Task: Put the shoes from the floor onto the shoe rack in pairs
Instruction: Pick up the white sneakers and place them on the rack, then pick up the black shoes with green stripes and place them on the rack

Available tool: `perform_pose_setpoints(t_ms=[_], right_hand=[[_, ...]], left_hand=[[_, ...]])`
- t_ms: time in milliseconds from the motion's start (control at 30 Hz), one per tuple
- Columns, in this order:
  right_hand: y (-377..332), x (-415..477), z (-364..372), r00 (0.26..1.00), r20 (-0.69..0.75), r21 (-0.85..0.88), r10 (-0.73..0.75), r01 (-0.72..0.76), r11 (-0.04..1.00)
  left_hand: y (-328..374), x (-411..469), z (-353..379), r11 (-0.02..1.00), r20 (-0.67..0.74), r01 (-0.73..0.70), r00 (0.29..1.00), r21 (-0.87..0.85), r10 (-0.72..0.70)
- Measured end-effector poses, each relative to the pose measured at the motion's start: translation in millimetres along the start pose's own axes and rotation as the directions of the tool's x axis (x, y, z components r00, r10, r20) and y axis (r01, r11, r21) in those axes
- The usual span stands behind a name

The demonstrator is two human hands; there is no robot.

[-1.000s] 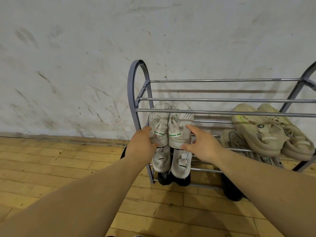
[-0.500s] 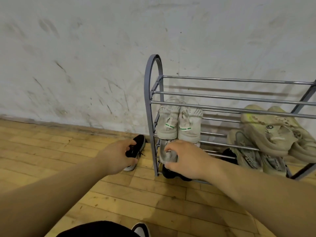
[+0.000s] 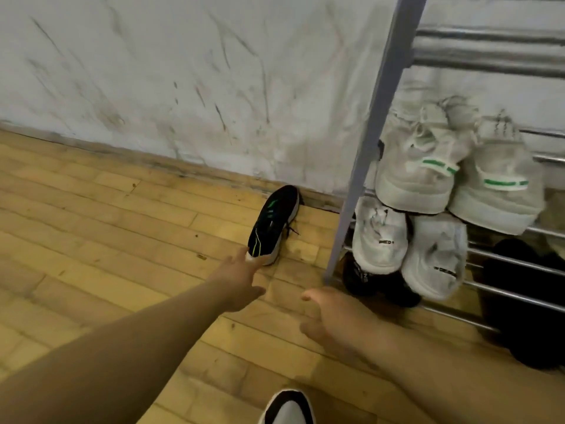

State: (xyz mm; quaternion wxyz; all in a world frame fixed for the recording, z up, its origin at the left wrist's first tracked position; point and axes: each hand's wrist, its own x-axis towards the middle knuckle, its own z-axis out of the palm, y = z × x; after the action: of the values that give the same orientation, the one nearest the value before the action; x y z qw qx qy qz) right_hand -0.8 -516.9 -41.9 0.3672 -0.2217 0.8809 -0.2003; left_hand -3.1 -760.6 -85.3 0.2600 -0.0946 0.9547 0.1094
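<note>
- The left hand (image 3: 241, 278), fingers spread and empty, touches the black sneaker with green stripes (image 3: 273, 223) at its heel.
- The right hand (image 3: 328, 322) is open and empty.
- A one-finger pinch may drop the sneaker.

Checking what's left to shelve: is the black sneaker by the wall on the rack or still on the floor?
On the floor. The black sneaker lies on the wooden boards left of the shoe rack, outside its frame; the left hand reaches its near end, fingers open.

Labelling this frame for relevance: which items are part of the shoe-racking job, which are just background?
Job:
black shoe on the floor beside the rack
left hand, reaching for it
right hand, open
shoe rack
white shoes already racked

Background:
scuffed wall
wooden floor
black-and-white shoe at the bottom edge
</note>
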Motion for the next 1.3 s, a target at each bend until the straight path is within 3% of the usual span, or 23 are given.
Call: perform_pose_setpoints(t_ms=[167, 400, 533, 667, 867, 1033, 1100, 1167, 1300], right_hand=[[36, 32, 40, 0.994, 0.044, 0.070, 0.103, -0.106, 0.992], [57, 29, 42, 0.981, 0.062, 0.216, 0.183, -0.193, 0.957], [57, 14, 36, 0.983, 0.023, 0.194, 0.180, -0.181, 0.964], [52, -2, 46, 0.990, 0.046, 0.228, 0.136, -0.143, 0.963], [54, -14, 54, 0.991, 0.092, 0.164, 0.102, -0.116, 0.980], [57, -41, 26, 0.992, 0.091, 0.132, 0.092, -0.103, 0.986], [58, -59, 5, 0.996, 0.063, 0.053, 0.062, -0.065, 0.996], [61, -87, -20, 1.000, 0.027, -0.037, -0.013, 0.014, 0.999], [65, -161, -73, 0.991, -0.001, -0.237, -0.131, 0.127, 0.963]], left_hand=[[6, 60, 29, 0.995, 0.158, -0.031, 0.987, 0.095, 0.015], [-5, 55, 46, 0.969, 0.089, -0.124, 0.990, 0.215, 0.107], [-19, 18, 67, 0.966, 0.103, -0.159, 0.985, 0.203, 0.140], [-23, -69, 98, 0.969, 0.214, -0.182, 0.966, 0.165, 0.145], [-1, -95, 122, 0.992, -0.031, 0.124, 0.992, -0.035, -0.126], [11, -71, 133, 0.980, -0.035, 0.128, 0.990, -0.153, -0.135], [10, -84, 117, 0.984, -0.015, 0.073, 0.997, -0.164, -0.077], [14, -106, 86, 0.983, 0.044, -0.075, 0.996, -0.166, 0.084], [54, -164, -7, 0.904, 0.179, -0.407, 0.887, -0.130, 0.425]])
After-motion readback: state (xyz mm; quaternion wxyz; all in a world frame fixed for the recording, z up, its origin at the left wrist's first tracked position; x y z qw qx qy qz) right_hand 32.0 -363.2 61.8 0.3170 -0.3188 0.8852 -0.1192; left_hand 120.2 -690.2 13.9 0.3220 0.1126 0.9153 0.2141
